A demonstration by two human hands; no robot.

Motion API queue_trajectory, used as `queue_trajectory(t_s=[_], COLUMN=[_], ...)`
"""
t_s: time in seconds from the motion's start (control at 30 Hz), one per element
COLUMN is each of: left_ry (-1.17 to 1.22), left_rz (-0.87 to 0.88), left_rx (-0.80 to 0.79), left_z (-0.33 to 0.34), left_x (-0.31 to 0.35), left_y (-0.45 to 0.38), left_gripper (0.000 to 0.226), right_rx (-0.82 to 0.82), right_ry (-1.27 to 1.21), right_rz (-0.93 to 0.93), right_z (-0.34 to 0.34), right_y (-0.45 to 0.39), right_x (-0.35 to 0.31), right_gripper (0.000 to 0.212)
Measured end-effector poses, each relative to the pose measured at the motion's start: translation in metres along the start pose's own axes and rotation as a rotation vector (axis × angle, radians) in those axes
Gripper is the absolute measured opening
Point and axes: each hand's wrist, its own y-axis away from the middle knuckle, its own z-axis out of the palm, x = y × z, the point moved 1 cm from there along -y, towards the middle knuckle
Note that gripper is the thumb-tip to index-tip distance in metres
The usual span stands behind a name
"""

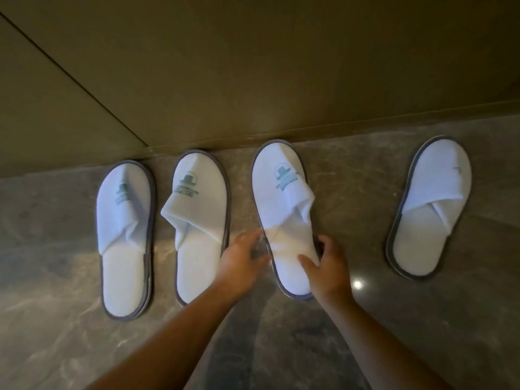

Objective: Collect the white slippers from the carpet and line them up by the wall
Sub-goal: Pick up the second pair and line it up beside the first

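Several white slippers with grey rims lie on the marble floor, toes toward the wall (253, 80). The leftmost slipper (123, 240) and the second slipper (199, 235) lie side by side. The third slipper (284, 209) lies tilted, toe touching the wall base. My left hand (242, 257) is at its left edge, fingers apart. My right hand (326, 268) grips its heel part, thumb on the insole and fingers around the right rim. A fourth slipper (427, 209) lies apart on the right, leaning rightward.
The olive-brown wall meets the grey marble floor (365, 333) along a skirting line. A wall panel seam runs diagonally at upper left. A light glare spot shows on the floor right of my right hand.
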Motion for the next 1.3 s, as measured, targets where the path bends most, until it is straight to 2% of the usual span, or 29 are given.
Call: queue_trajectory(t_s=[0.07, 0.13, 0.2, 0.27, 0.4, 0.57, 1.3], left_ry=[-0.154, -0.281, -0.369, -0.444, -0.601, -0.670, -0.714], left_rz=[0.073, 0.123, 0.135, 0.134, 0.087, 0.040, -0.023], left_rx=[0.105, 0.175, 0.180, 0.173, 0.171, 0.142, 0.037], left_z=[-0.006, -0.012, -0.018, -0.024, -0.033, -0.034, -0.034], left_x=[-0.011, -0.022, -0.034, -0.048, -0.070, -0.080, -0.080], left_y=[0.003, 0.008, 0.013, 0.018, 0.024, 0.026, 0.022], left_gripper=[0.040, 0.042, 0.047, 0.053, 0.065, 0.070, 0.071], right_rx=[0.066, 0.057, 0.008, -0.020, -0.023, 0.005, 0.045], right_ry=[0.125, 0.240, 0.390, 0.484, 0.511, 0.485, 0.399], right_rz=[-0.064, -0.116, -0.134, -0.142, -0.158, -0.216, -0.212], right_z=[0.005, 0.013, 0.023, 0.033, 0.042, 0.044, 0.044], right_y=[0.003, 0.011, 0.020, 0.026, 0.027, 0.031, 0.032], right_x=[0.000, 0.000, 0.002, 0.001, -0.003, -0.004, -0.003], right_gripper=[0.060, 0.076, 0.093, 0.102, 0.099, 0.095, 0.091])
